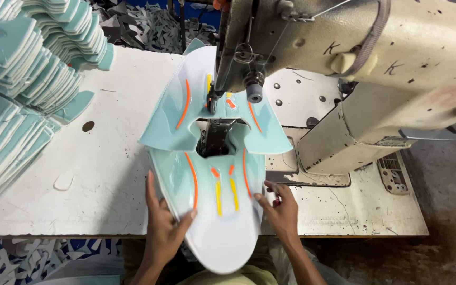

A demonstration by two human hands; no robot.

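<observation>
A light teal shoe upper [215, 174] with orange and yellow stripes lies flat on the white table [106, 158], its far end under the needle area of a cream sewing machine [354, 68]. My left hand [162, 227] grips its near left edge, thumb on top. At the near right edge my right hand [281, 208] rests, fingertips touching the material. The near end of the upper hangs over the table's front edge.
Tall stacks of matching teal cut pieces [22, 79] fill the table's left side. The sewing machine's arm and base [344, 137] occupy the right. Fabric scraps [22, 258] lie on the floor at lower left and behind the table.
</observation>
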